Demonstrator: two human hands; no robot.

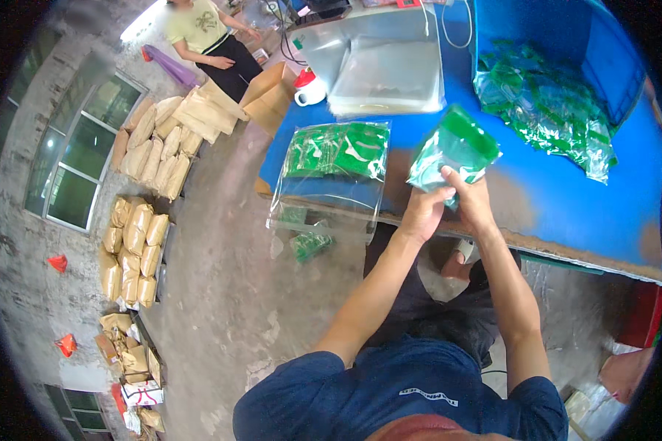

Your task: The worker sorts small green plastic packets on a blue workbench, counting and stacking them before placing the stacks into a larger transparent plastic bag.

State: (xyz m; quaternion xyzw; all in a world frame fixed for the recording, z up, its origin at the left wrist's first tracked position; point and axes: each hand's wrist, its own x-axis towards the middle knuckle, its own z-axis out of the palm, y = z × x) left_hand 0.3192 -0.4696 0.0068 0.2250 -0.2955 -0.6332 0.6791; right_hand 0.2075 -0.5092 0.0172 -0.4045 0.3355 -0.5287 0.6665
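Both my hands are closed round the lower end of a small stack of green-and-transparent plastic packets [454,151], above the front edge of the blue table [603,220]. My left hand [425,213] grips it from the left, and my right hand [474,200] presses a thumb on its face. To the left lies a large transparent bag [327,204] with green packets [336,151] inside its far part. Its near end hangs past the table edge. Behind it rests a pile of flat transparent bags [390,77].
At the right, a blue bin [603,55] lies on its side with many green packets [544,110] spilling out. A white container with a red lid [310,90] stands near a cardboard box [268,95]. Brown sacks [134,242] line the wall; a person [210,44] stands far left.
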